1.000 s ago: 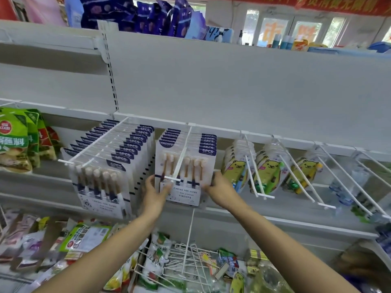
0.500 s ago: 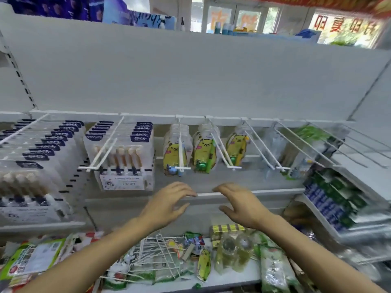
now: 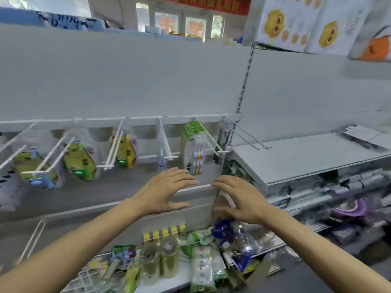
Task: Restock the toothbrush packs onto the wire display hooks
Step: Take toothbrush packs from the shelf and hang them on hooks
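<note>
Head view: left hand [image 3: 167, 190] and right hand [image 3: 239, 197] hover palms down, fingers spread, holding nothing, fingertips nearly meeting. Toothbrush packs [image 3: 193, 149] hang on a wire hook [image 3: 209, 137] just above them; bear-print packs [image 3: 79, 159] fill hooks leftward.

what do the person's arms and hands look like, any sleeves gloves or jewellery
Both arms are bare for as far as the head view shows them, with no sleeve edge in the frame. The left hand and the right hand wear no gloves. No watch, bracelet or ring shows on either wrist or on the fingers that are visible, though the image is slightly blurred.
</note>
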